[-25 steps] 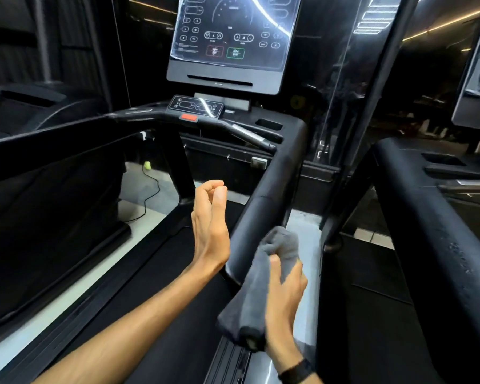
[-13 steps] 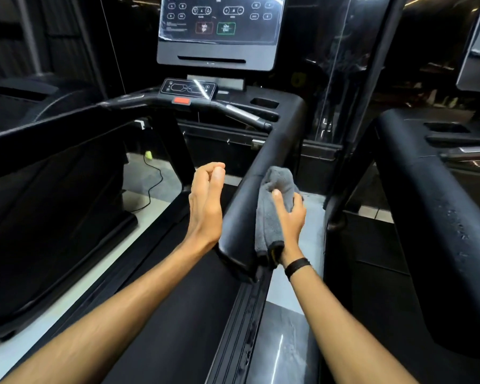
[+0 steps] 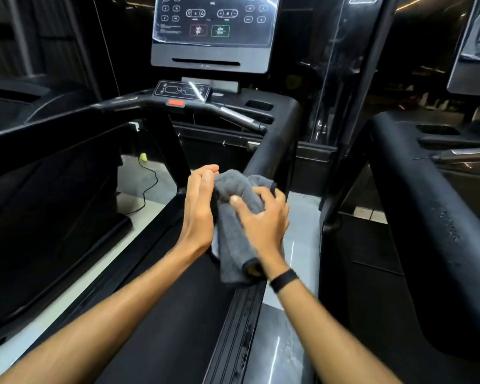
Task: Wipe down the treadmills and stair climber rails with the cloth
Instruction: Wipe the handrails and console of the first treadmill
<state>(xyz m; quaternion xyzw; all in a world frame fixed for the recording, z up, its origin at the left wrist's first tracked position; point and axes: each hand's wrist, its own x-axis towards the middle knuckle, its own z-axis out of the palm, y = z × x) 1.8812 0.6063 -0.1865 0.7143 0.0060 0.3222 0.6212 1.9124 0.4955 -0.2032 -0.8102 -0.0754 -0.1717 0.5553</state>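
Grey cloth [image 3: 234, 217] sits bunched over the near end of the treadmill's right rail [image 3: 272, 159], between both hands. Right hand [image 3: 263, 220] on top, fingers spread and curled into the cloth. Left hand [image 3: 200, 206] flat against its left side, fingers pressed together.

Grey cloth [image 3: 234, 217] draped over the treadmill's right rail [image 3: 272, 159]

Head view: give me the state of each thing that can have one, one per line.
Grey microfibre cloth: bunched, draped over the black padded side rail.
Right hand: gripping the cloth.
Left hand: fingers straight, flat against the cloth.
Treadmill console screen: lit.
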